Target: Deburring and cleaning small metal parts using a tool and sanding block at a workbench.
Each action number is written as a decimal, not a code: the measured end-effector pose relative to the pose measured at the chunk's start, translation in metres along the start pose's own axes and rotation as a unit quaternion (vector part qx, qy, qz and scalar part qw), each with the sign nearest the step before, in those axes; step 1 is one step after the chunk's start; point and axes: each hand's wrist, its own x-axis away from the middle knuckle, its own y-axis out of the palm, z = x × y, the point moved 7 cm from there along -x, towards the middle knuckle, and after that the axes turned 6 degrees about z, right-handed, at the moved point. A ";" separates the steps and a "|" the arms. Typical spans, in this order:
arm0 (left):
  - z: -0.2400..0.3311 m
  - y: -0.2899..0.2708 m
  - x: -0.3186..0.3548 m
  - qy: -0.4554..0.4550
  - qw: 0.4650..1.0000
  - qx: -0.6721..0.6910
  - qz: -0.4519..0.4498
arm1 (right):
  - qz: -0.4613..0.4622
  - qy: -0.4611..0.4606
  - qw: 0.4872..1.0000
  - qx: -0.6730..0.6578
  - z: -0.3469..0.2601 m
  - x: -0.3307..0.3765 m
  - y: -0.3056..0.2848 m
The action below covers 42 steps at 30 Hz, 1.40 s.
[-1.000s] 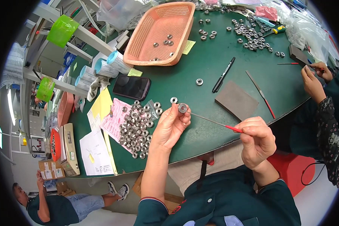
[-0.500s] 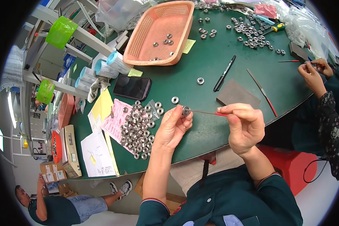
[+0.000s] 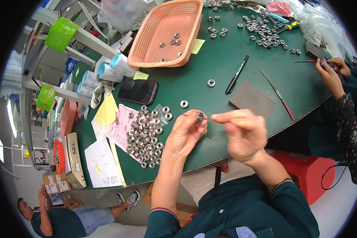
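My left hand (image 3: 183,135) pinches a small round metal ring (image 3: 199,118) between thumb and fingers, above the table's near edge. Close on its right, my right hand (image 3: 246,133) is shut on a thin file (image 3: 208,118), whose red handle is now hidden in the blurred fingers. The file's slim blade meets the ring and seems to pass through its hole. Two loose rings lie just beyond my hands, a nearer ring (image 3: 184,104) and a farther ring (image 3: 211,83). To their left, a heap of similar rings (image 3: 144,137) rests partly on pink paper (image 3: 123,121).
A grey block (image 3: 253,101), a black marker (image 3: 237,74) and another red-handled file (image 3: 277,95) lie beyond my right hand. Farther off stand a perforated orange basket (image 3: 162,31) and many scattered rings (image 3: 265,33). A phone (image 3: 137,91) lies left. A co-worker's hands (image 3: 332,75) work at right.
My right hand has moved left toward the ring, carrying the file deeper, and its red handle has gone from sight. My left hand has shifted slightly right.
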 end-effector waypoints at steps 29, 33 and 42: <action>0.000 -0.004 0.003 -0.005 0.998 0.068 -0.009 | 0.143 0.089 0.974 -0.154 0.011 -0.007 -0.022; -0.001 0.007 0.001 -0.007 0.997 0.071 -0.022 | 0.065 0.056 0.990 -0.115 0.004 0.007 -0.006; 0.006 -0.001 0.002 0.032 0.992 0.124 -0.014 | 0.121 0.051 0.973 -0.189 0.002 0.008 -0.005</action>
